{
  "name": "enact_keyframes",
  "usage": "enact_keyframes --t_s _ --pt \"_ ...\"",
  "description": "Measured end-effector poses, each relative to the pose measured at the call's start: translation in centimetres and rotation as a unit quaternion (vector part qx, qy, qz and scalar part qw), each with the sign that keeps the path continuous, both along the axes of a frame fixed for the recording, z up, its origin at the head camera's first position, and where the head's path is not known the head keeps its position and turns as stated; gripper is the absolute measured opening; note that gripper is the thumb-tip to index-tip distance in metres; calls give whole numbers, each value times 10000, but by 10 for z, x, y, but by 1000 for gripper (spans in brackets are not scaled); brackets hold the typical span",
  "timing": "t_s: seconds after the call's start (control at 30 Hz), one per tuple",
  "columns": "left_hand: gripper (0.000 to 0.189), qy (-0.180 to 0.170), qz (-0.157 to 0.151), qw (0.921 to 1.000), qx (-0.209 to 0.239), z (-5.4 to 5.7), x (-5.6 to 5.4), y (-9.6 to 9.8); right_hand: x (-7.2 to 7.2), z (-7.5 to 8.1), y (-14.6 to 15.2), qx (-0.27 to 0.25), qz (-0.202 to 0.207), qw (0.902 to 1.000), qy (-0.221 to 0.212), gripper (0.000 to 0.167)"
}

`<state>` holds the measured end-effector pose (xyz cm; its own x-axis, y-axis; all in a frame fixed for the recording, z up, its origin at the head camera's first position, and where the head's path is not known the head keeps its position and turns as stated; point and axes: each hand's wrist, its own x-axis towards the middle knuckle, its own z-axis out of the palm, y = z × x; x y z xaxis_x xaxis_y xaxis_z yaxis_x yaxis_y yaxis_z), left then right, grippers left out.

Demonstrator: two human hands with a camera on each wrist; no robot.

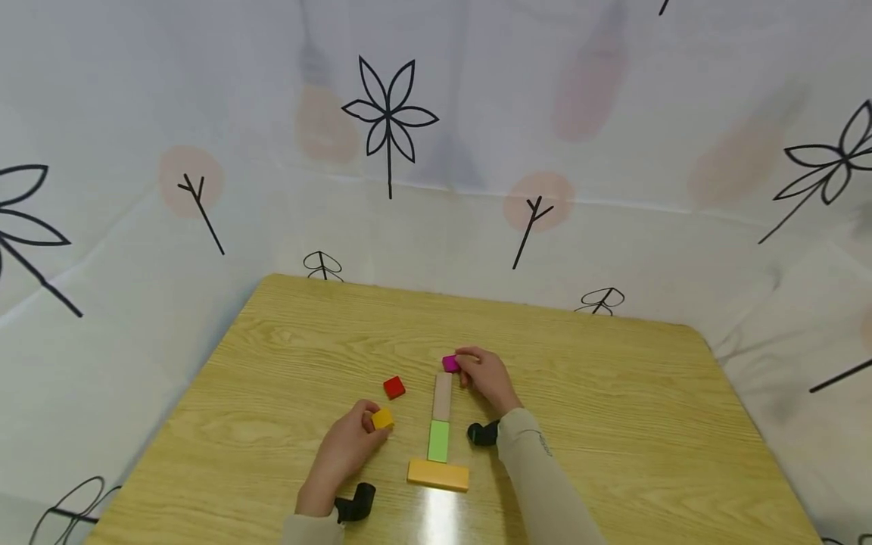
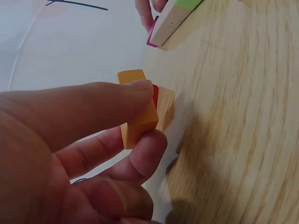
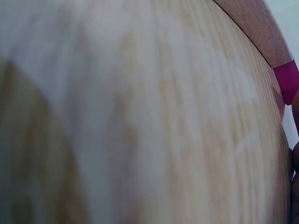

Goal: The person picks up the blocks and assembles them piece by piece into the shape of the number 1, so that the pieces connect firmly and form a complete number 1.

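My left hand [image 1: 346, 448] pinches a yellow-orange block [image 1: 383, 418] between thumb and fingers, left of a row of blocks. In the left wrist view that block [image 2: 142, 119] is tilted, with part of the red block [image 2: 155, 94] behind it. At the row's far end my right hand [image 1: 487, 377] holds a magenta block [image 1: 450, 364] by its fingertips. The magenta block [image 3: 287, 83] meets the end of the pale wooden block [image 1: 442, 397]. A light green block [image 1: 438, 441] follows, then an orange block [image 1: 438, 474] lying crosswise at the near end.
The red block [image 1: 393, 387] lies alone on the wood-grain table [image 1: 613, 393], beyond the left hand. Black wrist-camera mounts [image 1: 356, 502] stick out beside both wrists. A white patterned cloth [image 1: 450, 144] hangs behind the table and along its sides.
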<state>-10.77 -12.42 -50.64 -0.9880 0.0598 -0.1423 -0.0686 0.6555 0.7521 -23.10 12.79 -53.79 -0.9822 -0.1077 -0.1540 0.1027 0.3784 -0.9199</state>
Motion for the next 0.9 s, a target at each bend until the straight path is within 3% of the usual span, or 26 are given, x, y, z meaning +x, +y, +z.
enact_keyframes --t_s 0.47,0.7,0.9 --pt "36 422 48 9984 -368 -6 -12 4 1 0 -2 -7 -19 10000 -34 27" --pt "34 791 -14 9949 -618 5 -23 15 1 3 -2 46 -30 10000 -34 26" --pt "36 1107 162 9858 -1250 14 -34 21 1 4 -3 52 -19 10000 -82 25"
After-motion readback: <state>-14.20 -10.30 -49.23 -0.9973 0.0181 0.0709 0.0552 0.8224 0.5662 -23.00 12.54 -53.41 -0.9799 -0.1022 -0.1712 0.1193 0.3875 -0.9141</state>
